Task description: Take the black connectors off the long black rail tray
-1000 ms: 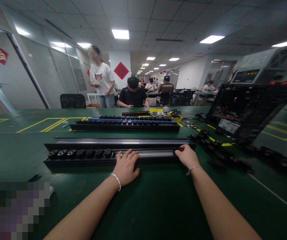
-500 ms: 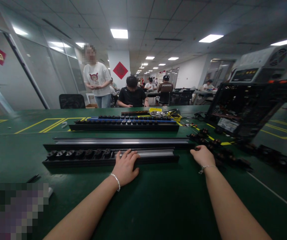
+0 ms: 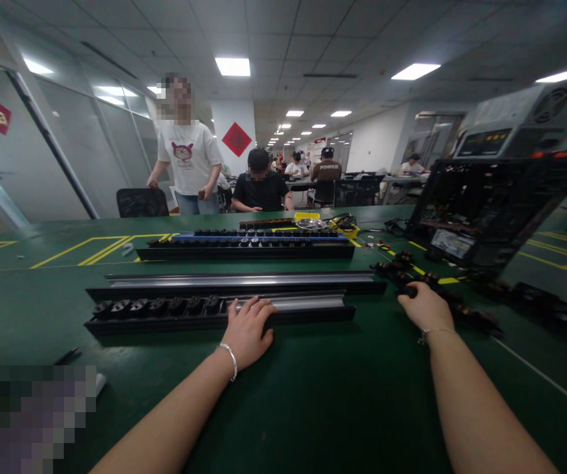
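My left hand (image 3: 248, 334) lies with fingers spread across the near black channel rail (image 3: 307, 316), fingertips on its silvery inner strip. Round black socket modules (image 3: 175, 305) sit in a row in the left part of this rail. My right hand (image 3: 427, 308) is at the edge of a loose heap of similar dark modules (image 3: 461, 309), right of the rails. Thumb and fingers are closed on a small black socket module (image 3: 410, 290), mostly hidden by the hand. Just behind the near rail lies a second channel rail (image 3: 238, 282) with a bare silvery inside.
Farther back stand rails filled with modules (image 3: 246, 251), near a yellow tray (image 3: 307, 216) and coiled cables (image 3: 332, 224). An open computer case (image 3: 485, 210) stands at the right. Across the green table (image 3: 313, 395), one person stands (image 3: 187, 155) and another sits (image 3: 260, 187).
My right hand has moved right, toward the heap of dark modules. My left hand stays on the near rail. The standing person has lowered both hands.
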A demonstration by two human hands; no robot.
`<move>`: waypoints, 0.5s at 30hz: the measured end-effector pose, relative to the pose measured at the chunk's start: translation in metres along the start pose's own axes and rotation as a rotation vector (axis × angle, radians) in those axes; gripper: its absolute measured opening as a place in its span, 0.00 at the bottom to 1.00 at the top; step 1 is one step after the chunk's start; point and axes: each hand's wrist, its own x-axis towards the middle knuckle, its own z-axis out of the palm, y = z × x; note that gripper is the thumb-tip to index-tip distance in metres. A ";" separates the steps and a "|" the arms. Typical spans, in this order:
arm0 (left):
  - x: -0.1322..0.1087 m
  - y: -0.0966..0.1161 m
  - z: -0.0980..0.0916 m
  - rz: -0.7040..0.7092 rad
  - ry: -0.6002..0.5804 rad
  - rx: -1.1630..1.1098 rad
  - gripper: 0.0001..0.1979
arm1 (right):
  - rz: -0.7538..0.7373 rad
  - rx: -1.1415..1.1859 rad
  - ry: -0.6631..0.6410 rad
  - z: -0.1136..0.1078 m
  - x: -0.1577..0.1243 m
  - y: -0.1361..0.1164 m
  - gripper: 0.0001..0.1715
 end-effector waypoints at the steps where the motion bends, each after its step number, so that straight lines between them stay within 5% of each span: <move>1: 0.000 0.000 0.000 -0.001 0.005 0.000 0.21 | -0.011 -0.011 -0.009 0.002 -0.001 -0.001 0.27; 15: 0.000 -0.001 0.002 0.002 0.022 -0.010 0.20 | -0.037 -0.221 -0.215 0.009 -0.003 -0.003 0.18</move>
